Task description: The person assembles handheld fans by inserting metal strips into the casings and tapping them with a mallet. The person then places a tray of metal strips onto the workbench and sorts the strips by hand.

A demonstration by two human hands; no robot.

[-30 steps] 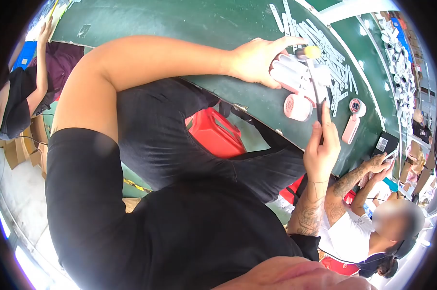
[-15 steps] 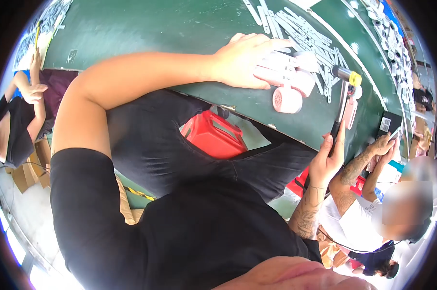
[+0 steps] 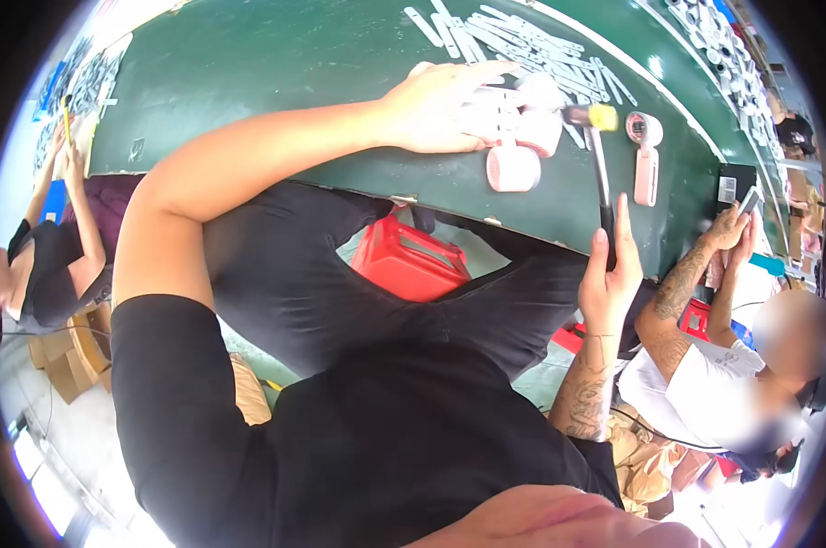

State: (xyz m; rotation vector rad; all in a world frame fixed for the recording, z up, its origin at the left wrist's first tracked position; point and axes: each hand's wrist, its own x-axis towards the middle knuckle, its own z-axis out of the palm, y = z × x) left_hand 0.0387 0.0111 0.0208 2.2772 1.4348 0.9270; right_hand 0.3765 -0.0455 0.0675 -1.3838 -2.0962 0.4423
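Note:
My left hand (image 3: 436,108) is closed around a pink-and-white cluster of what look like small handheld fans on the green table, holding it against the surface. One round pink fan head (image 3: 513,169) with a perforated face points toward me; another pink round part (image 3: 541,132) sits beside it. My right hand (image 3: 611,274) grips a hammer (image 3: 603,178) by its black handle. Its head, black at one end and yellow at the other, is slightly blurred and hovers beside the cluster; contact cannot be made out. Farther right lies a separate pink handheld fan (image 3: 646,164).
Many pale grey strips (image 3: 531,46) are piled behind the fans on the green table (image 3: 248,73). White round parts (image 3: 723,64) line the far right. A co-worker in a white shirt (image 3: 705,393) sits at right, another person at left. A red stool (image 3: 408,260) stands below.
The hammer head has swung left, to the pink cluster, uncovering the separate fan. My left hand keeps its hold. The whole view has shifted slightly.

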